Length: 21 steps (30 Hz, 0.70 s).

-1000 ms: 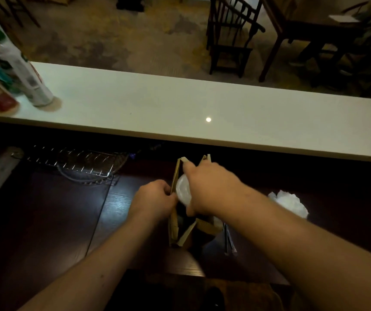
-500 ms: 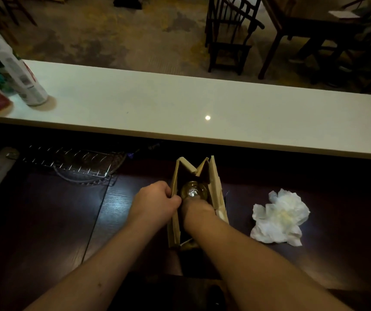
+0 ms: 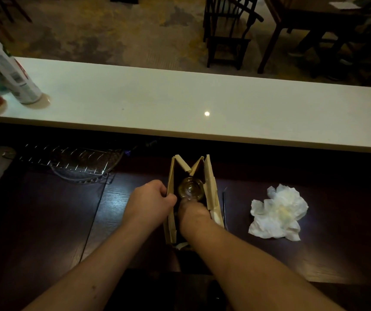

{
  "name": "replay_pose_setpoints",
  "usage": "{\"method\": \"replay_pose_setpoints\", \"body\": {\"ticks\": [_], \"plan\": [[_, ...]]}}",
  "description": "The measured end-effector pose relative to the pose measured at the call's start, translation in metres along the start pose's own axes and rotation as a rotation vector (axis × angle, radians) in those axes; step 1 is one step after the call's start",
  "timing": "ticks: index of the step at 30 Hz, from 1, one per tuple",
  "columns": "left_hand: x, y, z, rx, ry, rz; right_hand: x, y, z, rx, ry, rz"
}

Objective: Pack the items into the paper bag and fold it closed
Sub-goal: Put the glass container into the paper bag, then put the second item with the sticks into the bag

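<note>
Bare dark table [image 3: 45, 221] left of paper bag [image 3: 211, 182]; crumpled tissue [image 3: 278, 212] right.

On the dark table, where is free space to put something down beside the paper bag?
Bare wood lies left of the paper bag, between the left hand and the wire rack. A narrower strip lies between the bag and the crumpled napkin. The white counter is bare right of the bottles. The bag's mouth is crowded: right hand and glass jar.
</note>
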<state>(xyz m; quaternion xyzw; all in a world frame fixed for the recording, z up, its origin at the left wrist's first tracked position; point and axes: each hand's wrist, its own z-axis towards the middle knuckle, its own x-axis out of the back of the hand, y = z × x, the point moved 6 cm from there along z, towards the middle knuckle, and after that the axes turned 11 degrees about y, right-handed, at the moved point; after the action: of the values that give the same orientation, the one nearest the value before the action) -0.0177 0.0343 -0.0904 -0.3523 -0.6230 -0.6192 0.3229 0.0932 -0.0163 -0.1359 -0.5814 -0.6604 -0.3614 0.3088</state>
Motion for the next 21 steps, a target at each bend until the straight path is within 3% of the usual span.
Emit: {"method": "replay_pose_setpoints", "body": {"ticks": [4, 5, 8, 10, 11, 14, 19, 21], "plan": [[0.001, 0.002, 0.001, -0.004, 0.002, -0.003, 0.026, 0.006, -0.012, -0.076, 0.048, 0.197], [0.002, 0.002, 0.002, 0.004, -0.005, -0.006, 0.04, 0.011, -0.018, -0.078, 0.148, 0.255], [0.002, 0.001, 0.007, 0.002, -0.034, 0.001, 0.091, 0.047, -0.05, -0.029, 0.653, 0.384], [0.002, 0.003, 0.006, -0.028, -0.019, 0.032, 0.097, 0.096, -0.063, -0.149, 0.811, 0.51], [0.002, 0.005, 0.004, -0.039, -0.007, 0.046, 0.086, 0.122, -0.063, -0.249, 0.771, 0.563], [-0.003, 0.013, -0.002, -0.063, -0.003, 0.074, 0.015, 0.162, -0.042, -0.49, 0.403, 0.54], [-0.006, 0.018, -0.006, -0.086, -0.035, 0.079, -0.104, 0.146, -0.006, -0.547, -0.063, 0.561], [-0.004, 0.018, -0.006, -0.092, -0.027, 0.092, -0.129, 0.138, 0.001, -0.547, -0.166, 0.577]]}}
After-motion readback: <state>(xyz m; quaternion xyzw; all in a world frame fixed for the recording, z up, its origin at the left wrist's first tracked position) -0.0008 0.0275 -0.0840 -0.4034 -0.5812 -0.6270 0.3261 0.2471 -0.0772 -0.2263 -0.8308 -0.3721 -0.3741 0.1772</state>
